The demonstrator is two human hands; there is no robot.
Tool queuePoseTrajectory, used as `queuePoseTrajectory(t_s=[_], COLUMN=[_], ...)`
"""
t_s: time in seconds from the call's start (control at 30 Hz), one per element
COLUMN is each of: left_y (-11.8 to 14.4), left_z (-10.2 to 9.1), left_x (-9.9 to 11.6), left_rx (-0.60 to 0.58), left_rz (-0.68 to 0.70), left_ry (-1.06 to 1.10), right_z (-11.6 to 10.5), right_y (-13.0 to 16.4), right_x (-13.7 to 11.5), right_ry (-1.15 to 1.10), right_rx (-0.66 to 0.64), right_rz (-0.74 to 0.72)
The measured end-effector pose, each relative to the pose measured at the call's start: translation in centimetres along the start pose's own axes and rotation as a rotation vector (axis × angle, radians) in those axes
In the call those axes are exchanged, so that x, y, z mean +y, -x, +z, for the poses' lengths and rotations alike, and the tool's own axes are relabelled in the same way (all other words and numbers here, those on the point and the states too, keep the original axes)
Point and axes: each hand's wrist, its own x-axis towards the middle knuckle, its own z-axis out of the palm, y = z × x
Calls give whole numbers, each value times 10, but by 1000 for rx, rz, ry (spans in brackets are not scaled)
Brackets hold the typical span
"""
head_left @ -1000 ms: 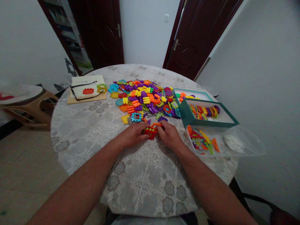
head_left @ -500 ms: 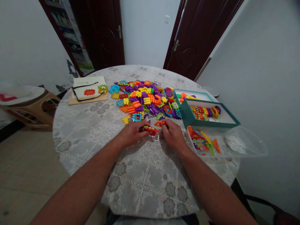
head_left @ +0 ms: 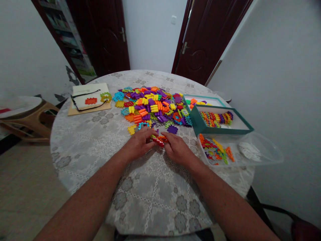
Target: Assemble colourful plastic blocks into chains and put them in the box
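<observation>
My left hand (head_left: 140, 143) is closed around a small assembly of red and lime building pieces (head_left: 159, 142), held just above the table. From the other side my right hand (head_left: 177, 147) pinches an orange building piece (head_left: 163, 137) against that assembly. The fingers of both hands nearly meet, and they cover part of the pieces, so I cannot tell how these are joined. Just beyond my hands lies a heap of plastic building pieces (head_left: 152, 105) in purple, yellow, orange, red and blue. A purple square piece (head_left: 172, 129) lies at its near edge.
At right stand a green box (head_left: 198, 124) with strung colourful pieces and a clear plastic tub (head_left: 235, 160) holding loose pieces. A board (head_left: 89, 110) with paper, a black cord and an orange piece lies at left. The round table has a patterned cloth (head_left: 152, 201).
My right hand has moved left and brought the orange piece up to the assembly in my left hand. The white piece below the assembly is no longer visible. The whole view has shifted slightly.
</observation>
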Motion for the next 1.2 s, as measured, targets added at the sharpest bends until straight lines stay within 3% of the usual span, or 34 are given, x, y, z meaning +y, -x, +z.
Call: queuePoseTrajectory(t_s=[0.23,0.57,0.9,1.1,1.2], left_y=[-2,-2,1,2,3], left_z=[-5,-2,0,-4,-9], left_x=[6,2,-4,4,7], left_rx=[-8,-42,-66,-166,-205], left_rz=[-68,17,-4,43,6], left_ry=[-60,-52,-15,0,44], right_z=[9,6,3,11,9], right_y=[1,0,1,6,4], right_x=[-2,1,-3,1,6], right_ry=[14,-55,-81,-71,-102], right_rx=[24,64,-6,-36,-28], right_rz=[-1,32,-4,-94,-60])
